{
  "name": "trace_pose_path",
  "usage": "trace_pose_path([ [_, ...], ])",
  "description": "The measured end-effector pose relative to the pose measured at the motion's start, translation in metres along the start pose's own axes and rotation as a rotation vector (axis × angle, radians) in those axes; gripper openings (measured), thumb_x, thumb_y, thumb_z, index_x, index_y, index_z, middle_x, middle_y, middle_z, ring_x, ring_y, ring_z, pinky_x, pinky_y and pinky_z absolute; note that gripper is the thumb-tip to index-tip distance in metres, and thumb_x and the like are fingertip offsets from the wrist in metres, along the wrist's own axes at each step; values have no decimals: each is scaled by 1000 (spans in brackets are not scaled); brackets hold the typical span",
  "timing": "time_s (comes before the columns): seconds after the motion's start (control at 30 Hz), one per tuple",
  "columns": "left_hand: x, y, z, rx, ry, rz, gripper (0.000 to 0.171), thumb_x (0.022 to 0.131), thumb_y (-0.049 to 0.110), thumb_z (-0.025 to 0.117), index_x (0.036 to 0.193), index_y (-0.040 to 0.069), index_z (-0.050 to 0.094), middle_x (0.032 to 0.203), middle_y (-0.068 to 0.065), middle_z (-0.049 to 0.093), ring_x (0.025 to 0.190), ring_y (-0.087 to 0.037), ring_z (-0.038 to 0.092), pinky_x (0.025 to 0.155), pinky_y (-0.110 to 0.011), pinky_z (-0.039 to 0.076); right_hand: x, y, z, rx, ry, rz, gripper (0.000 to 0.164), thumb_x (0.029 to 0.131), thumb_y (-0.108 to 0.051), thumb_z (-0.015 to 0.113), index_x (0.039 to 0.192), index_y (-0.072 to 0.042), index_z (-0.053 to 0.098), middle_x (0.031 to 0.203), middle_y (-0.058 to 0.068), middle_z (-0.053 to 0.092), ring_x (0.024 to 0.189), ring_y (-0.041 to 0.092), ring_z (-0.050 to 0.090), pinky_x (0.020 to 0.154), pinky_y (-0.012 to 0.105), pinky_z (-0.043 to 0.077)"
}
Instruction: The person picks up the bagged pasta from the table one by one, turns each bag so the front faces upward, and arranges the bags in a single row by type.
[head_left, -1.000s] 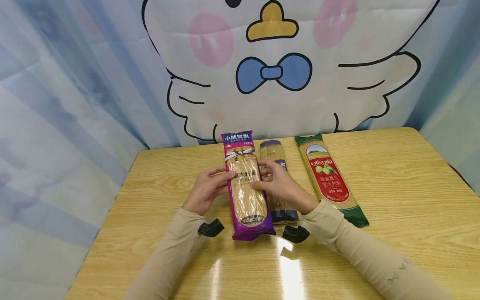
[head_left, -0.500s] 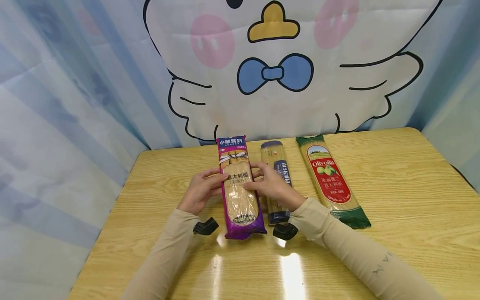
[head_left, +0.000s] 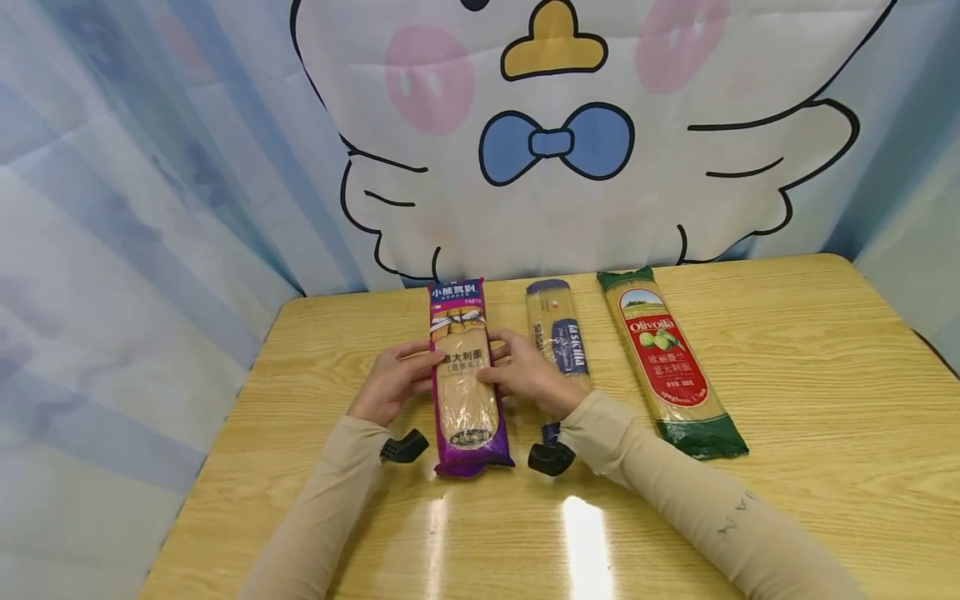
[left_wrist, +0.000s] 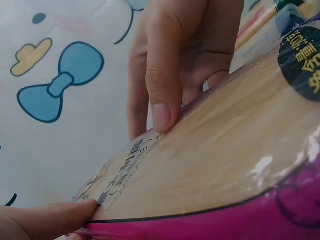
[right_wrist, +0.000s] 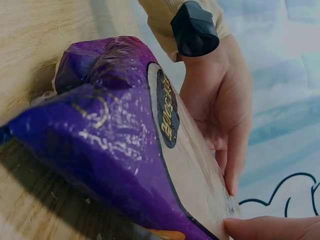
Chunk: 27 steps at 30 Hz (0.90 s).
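Note:
Between my two hands lies a purple and pink packet of pasta (head_left: pixel 465 400), long and narrow, with a clear window over the pale strands. My left hand (head_left: pixel 393 383) grips its left edge, thumb on top. On the opposite edge my right hand (head_left: pixel 528 371) holds it the same way, its thumb pressing the window. In the left wrist view the right thumb (left_wrist: pixel 164 100) rests on the film by the printed characters. The right wrist view shows the packet's purple lower end (right_wrist: pixel 110 135) close over the wood.
Just right of the held packet lies a blue-ended packet of spaghetti (head_left: pixel 551 312), partly behind the right hand. Farther right, a green-ended packet with a red label (head_left: pixel 675 367) lies slanted. The wooden table (head_left: pixel 825 350) meets a printed curtain (head_left: pixel 585 217) at the back.
Both hands have moved the purple pasta packet left and slightly down, away from the blue-ended packet, which is now less covered. The other two packets lie where they were.

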<state>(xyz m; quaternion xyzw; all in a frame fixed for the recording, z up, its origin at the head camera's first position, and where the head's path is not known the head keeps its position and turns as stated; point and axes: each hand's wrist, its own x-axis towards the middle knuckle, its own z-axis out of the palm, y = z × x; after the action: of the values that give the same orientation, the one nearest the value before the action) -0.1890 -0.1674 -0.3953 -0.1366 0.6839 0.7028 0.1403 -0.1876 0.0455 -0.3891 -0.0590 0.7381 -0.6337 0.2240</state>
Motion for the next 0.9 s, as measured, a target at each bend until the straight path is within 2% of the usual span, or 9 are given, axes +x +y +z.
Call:
trace_pose_path([
  [0.17, 4, -4, -3, 22, 5, -7, 44, 94, 9, 68, 135, -2, 56, 95, -4, 72, 81, -12, 71, 72, -26, 61, 4, 2, 4, -10, -4, 21, 67, 91, -1, 67, 150, -8, 36, 125, 21, 54, 85, 25, 64, 70, 33, 60],
  [0.33, 7, -8, -6, 23, 19, -16, 42, 95, 9, 67, 134, -1, 57, 93, -4, 72, 80, -12, 71, 72, -27, 62, 8, 5, 7, -33, 5, 24, 68, 90, 1, 67, 150, -4, 35, 126, 22, 54, 85, 24, 62, 69, 33, 60],
  [0.67, 11, -14, -10, 60, 48, -22, 44, 94, 11, 69, 135, 1, 57, 98, -7, 73, 80, -12, 71, 73, -25, 62, 11, 10, 10, -44, 9, 47, 69, 90, -1, 68, 150, -1, 33, 130, 23, 53, 102, 31, 64, 83, 37, 61],
  [0.77, 11, -16, -10, 83, 51, 12, 44, 93, 10, 69, 134, -1, 58, 102, -12, 74, 79, -12, 71, 73, -27, 62, 14, 12, 9, -62, 5, 43, 69, 90, -1, 68, 149, 1, 33, 129, 24, 54, 101, 31, 65, 83, 36, 61],
  [0.9, 11, -17, -10, 132, 78, 89, 40, 93, 7, 69, 130, -5, 60, 113, -22, 71, 78, -12, 71, 77, -31, 63, 16, 14, 7, -135, 30, 11, 61, 89, -1, 68, 143, 3, 40, 126, 22, 56, 99, 30, 65, 78, 33, 61],
])
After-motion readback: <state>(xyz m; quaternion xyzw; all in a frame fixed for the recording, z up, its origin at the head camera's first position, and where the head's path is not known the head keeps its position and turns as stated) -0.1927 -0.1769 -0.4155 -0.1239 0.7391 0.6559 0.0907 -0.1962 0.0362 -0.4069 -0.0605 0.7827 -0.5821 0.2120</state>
